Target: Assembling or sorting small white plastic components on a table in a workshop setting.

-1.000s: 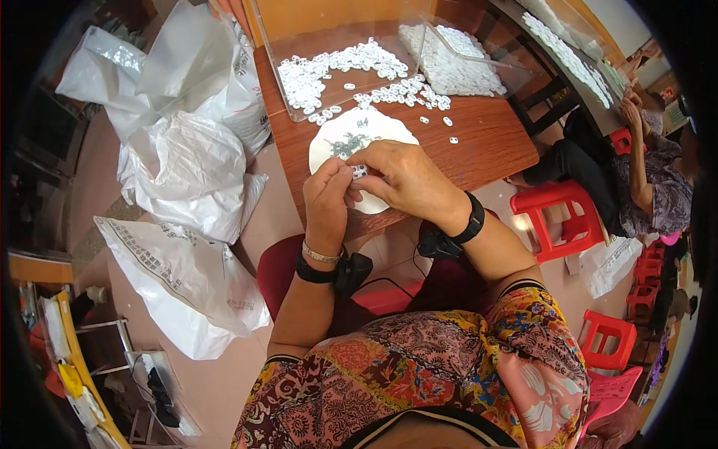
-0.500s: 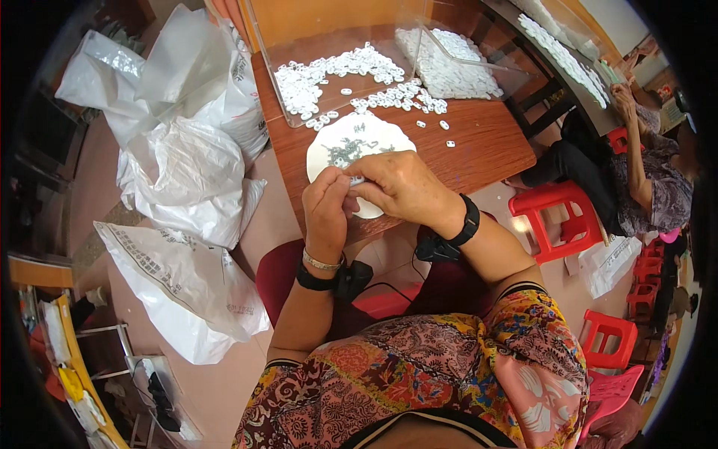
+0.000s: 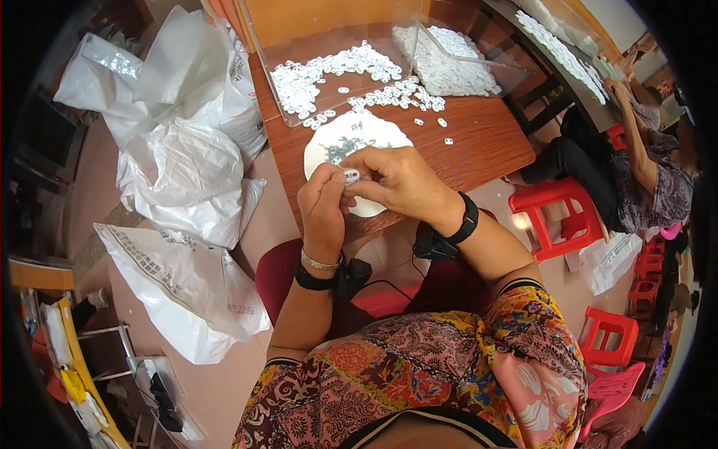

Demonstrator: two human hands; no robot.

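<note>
Between the fingertips of both hands is a small white oval plastic piece with two openings (image 3: 351, 176). My left hand (image 3: 321, 208) pinches it from the left, and my right hand (image 3: 410, 183) has thumb and forefinger closed at its right side. Just under and beyond the hands lies a round cream-coloured sheet or plate (image 3: 390, 136) with a scattering of small dark grey pieces (image 3: 340, 147), too small to name. Farther back on the brown wooden table (image 3: 479, 153) are heaps of similar white oval pieces (image 3: 299, 88), with several loose ones near the sheet.
Clear plastic panels (image 3: 329, 26) stand around the heaps. A dense pile of white pieces (image 3: 452, 63) is at the back right. White sacks (image 3: 183, 176) crowd the floor at left. Red stools (image 3: 557, 221) stand at right, where another person (image 3: 643, 161) sits working at a table.
The white piece has been turned so that its face with the openings shows more. My left fingers have shifted slightly left. The other person's arm has moved a little.
</note>
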